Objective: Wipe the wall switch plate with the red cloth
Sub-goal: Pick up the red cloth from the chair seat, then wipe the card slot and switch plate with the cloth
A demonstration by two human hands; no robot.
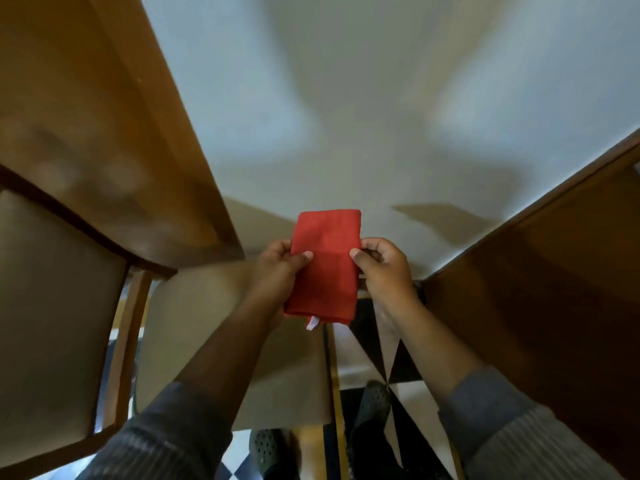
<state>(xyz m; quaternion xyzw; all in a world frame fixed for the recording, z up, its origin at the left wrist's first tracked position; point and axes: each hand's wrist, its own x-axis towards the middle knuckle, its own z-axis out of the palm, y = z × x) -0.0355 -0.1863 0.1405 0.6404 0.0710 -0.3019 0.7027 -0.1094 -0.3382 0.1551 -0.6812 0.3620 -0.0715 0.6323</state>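
A folded red cloth (325, 265) with a small white tag at its lower edge is held in front of me, between both hands. My left hand (280, 268) pinches its left edge with thumb on top. My right hand (381, 265) pinches its right edge the same way. Behind the cloth rises a plain white wall (346, 98). No switch plate shows in this view.
A wooden table (104, 116) runs along the left with a cushioned chair (52, 306) beside it. A dark wooden panel (554, 289) stands at the right. A beige seat (270, 368) lies under my left forearm. Below are a black-and-white tiled floor (401, 403) and my feet.
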